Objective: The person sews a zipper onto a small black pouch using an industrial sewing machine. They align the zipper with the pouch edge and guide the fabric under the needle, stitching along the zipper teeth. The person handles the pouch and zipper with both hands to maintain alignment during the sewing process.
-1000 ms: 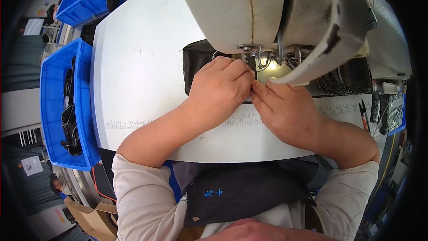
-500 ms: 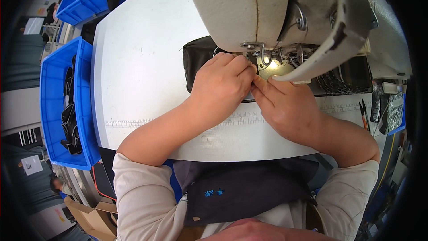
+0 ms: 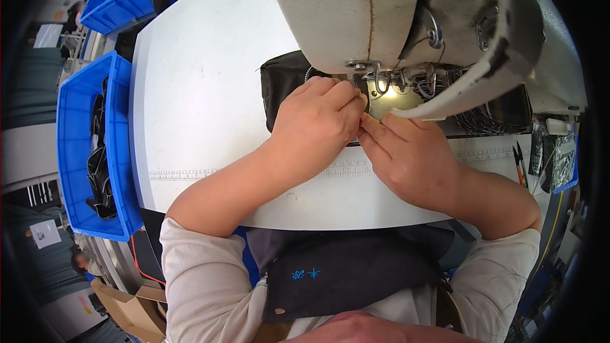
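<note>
A black fabric piece with a zipper's teeth along it lies on the white table under the head of a sewing machine. My left hand is closed on the edge of this fabric, its fingers curled just left of the lit needle area. Pressed close to it, my right hand pinches at the same edge with thumb and index finger. Both sets of fingertips meet in front of the presser foot, and they hide the part of the fabric between them.
A curved white guard arches over my right hand. Left of the table stands a blue bin with black pieces inside. Tweezers lie at the right edge, near dark threads. A ruler strip crosses the table.
The curved guard and machine head appear shifted slightly to the right in the picture. My hands stay nearly in place at the fabric, the right fingers moving only a little.
</note>
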Demonstrator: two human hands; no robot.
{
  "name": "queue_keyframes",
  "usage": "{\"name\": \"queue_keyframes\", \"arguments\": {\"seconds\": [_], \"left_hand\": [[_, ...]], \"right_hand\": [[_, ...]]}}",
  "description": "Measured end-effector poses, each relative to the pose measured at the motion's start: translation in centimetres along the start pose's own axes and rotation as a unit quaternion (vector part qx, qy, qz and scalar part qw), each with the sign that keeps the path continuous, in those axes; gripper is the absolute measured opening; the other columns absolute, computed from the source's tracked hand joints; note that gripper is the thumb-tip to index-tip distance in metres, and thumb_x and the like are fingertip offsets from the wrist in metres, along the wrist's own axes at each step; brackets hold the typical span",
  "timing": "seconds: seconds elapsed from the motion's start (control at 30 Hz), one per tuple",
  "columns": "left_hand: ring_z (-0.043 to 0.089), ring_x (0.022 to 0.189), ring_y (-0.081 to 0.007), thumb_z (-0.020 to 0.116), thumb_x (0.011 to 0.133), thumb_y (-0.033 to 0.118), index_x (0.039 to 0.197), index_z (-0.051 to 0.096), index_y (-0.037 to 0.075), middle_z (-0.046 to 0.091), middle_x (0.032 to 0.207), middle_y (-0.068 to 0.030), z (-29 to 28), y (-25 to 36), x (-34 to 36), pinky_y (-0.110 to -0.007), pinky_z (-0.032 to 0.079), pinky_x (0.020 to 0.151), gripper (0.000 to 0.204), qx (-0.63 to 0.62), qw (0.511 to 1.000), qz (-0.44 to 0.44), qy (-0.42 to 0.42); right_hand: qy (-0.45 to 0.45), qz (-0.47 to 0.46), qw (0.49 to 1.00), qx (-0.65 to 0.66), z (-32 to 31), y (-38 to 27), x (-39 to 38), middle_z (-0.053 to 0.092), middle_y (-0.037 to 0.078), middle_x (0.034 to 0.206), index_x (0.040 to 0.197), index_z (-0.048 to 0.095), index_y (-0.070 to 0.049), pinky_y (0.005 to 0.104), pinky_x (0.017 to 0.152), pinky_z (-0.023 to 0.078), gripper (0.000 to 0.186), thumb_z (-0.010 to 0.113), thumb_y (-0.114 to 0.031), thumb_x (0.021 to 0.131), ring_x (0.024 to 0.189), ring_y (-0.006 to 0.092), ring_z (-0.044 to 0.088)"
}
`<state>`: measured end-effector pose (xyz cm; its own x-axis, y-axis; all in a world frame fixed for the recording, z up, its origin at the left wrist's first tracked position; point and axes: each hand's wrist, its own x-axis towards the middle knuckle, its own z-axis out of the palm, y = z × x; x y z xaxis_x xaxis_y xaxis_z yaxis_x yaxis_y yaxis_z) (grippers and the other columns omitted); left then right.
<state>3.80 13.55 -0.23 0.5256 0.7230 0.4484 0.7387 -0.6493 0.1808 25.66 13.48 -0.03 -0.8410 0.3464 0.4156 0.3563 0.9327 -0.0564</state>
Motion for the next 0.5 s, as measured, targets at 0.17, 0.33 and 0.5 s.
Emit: {"name": "queue_keyframes", "arguments": {"seconds": [0.17, 0.33, 0.5], "left_hand": [[0.063, 0.088, -0.0212, 0.074, 0.075, 0.014, 0.095, 0.074, 0.006, 0.06, 0.09, -0.0016, -0.07, 0.07, 0.03, -0.034, 0.054, 0.082, 0.021, 0.012, 1.0, -0.002, -0.002], [0.064, 0.09, -0.0214, 0.074, 0.076, 0.013, 0.096, 0.073, 0.006, 0.061, 0.09, -0.0023, -0.02, -0.45, 0.5, -0.035, 0.054, 0.083, 0.022, 0.023, 1.0, 0.006, 0.008], [0.065, 0.091, -0.0218, 0.077, 0.074, 0.011, 0.098, 0.073, 0.007, 0.063, 0.093, -0.0027, 0.03, -0.47, 0.3, -0.035, 0.054, 0.085, 0.025, 0.0, 1.0, -0.007, 0.012]], "right_hand": [[-0.019, 0.02, 1.0, 0.006, 0.02, -0.06, 0.05, 0.074, 0.018, 0.113, 0.11, 0.074, 0.006, 0.0383, 0.072, 0.051, 0.039, 0.067, -0.013, 0.076, 0.094, 0.026, 0.065], [-0.001, 0.015, 1.0, 0.002, 0.23, 0.32, 0.19, 0.073, 0.02, 0.115, 0.109, 0.074, 0.007, 0.0393, 0.075, 0.055, 0.039, 0.068, -0.012, 0.075, 0.098, 0.0279, 0.067], [-0.001, 0.008, 1.0, 0.004, 0.12, 0.32, 0.17, 0.074, 0.021, 0.114, 0.109, 0.074, 0.008, 0.0398, 0.077, 0.056, 0.038, 0.068, -0.011, 0.076, 0.1, 0.0286, 0.068]]}}
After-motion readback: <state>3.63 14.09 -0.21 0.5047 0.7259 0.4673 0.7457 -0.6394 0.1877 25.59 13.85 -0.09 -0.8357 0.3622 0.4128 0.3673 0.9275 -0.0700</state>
